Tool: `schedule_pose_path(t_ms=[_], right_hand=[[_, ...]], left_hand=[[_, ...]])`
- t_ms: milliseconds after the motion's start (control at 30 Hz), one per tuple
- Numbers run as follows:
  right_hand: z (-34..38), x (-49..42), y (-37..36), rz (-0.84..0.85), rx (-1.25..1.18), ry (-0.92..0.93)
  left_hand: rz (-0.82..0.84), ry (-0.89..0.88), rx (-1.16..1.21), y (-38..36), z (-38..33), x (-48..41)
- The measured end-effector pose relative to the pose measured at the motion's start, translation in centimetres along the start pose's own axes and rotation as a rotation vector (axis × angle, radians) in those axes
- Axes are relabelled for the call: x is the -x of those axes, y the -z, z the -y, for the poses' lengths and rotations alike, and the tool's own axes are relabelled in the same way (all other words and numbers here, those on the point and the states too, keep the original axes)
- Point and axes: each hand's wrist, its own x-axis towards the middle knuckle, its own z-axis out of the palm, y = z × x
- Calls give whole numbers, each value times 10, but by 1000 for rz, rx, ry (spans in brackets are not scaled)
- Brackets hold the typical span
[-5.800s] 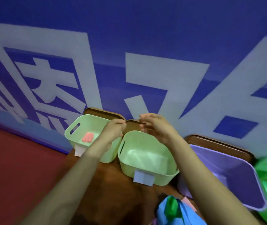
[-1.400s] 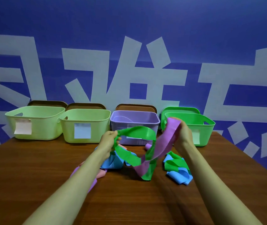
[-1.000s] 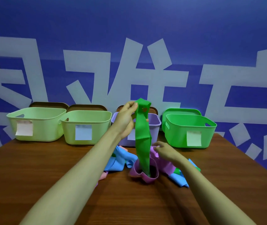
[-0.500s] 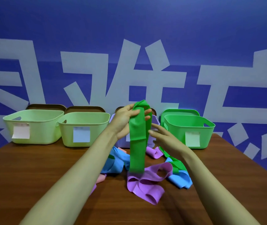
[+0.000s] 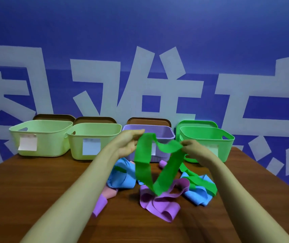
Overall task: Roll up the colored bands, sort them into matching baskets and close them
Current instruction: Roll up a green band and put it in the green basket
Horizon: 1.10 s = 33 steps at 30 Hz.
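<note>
Partly, green band [image 5: 143, 166] hides purple basket [image 5: 165, 132] (left hand [image 5: 128, 144], right hand [image 5: 195, 150] holding).

Four baskets are counted across the worktop [image 5: 35, 190] from ten to two o'clock: a first pale green basket [image 5: 52, 142], a second pale green basket [image 5: 110, 144], one purple basket [image 5: 164, 134] and one bright green basket [image 5: 226, 148].

Four lids are seen behind them: a first brown lid [image 5: 54, 117], a second brown lid [image 5: 94, 120], a third brown lid [image 5: 149, 121] and one green lid [image 5: 196, 123].

Four paper labels are counted, one on each basket front: a first label [image 5: 27, 142], a second label [image 5: 91, 146], and a third label [image 5: 153, 149] and a fourth label [image 5: 214, 150], both partly hidden.

Two hands are counted: the left hand [image 5: 128, 144] and the right hand [image 5: 196, 151].

Two green bands are counted: a raised green band [image 5: 143, 165] at twelve o'clock and a lying green band [image 5: 203, 184] at three.

Two blue bands are seen: a left blue band [image 5: 121, 179] and a right blue band [image 5: 198, 195].

Three purple pieces are seen: a large purple piece [image 5: 159, 204], a left purple piece [image 5: 99, 205] and a small purple piece [image 5: 163, 163]. Whether they are separate bands cannot be told.

One pink band [image 5: 109, 192] is counted.
</note>
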Motion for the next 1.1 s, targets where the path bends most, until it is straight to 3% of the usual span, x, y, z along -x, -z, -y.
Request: schedule_pose_path(t_ms=[33, 100, 167, 267, 300, 500, 700, 800, 867, 933, 1100], right_hand=[[-2, 3, -1, 88, 123, 7], [-3, 7, -8, 205, 132, 57], [3, 13, -17, 178, -65, 164], [14, 21, -27, 202, -518, 151], [17, 25, -27, 209, -533, 164], [12, 30, -31, 123, -416, 326], [26, 32, -25, -3, -536, 387], [33, 31, -18, -61, -491, 390], [37, 31, -15, -70, -446, 409], [41, 32, -13, -73, -429, 431], [54, 35, -6, -136, -362, 512]], left_hand=[[10, -26, 24, -3, -3, -1], [45, -48, 18, -9, -8, -2], [75, -39, -57, -14, -9, -3], [83, -46, -73, -22, -7, -3], [81, -49, -64, -23, -5, -4], [-67, -97, -118, -19, 4, -8], [-158, -39, -558, -14, 19, -1], [-270, -319, -657, -14, 23, 1], [-168, -464, -529, -19, 24, 7], [-45, -524, -558, -23, 27, 10], [-10, -554, -575, -27, 33, 1]])
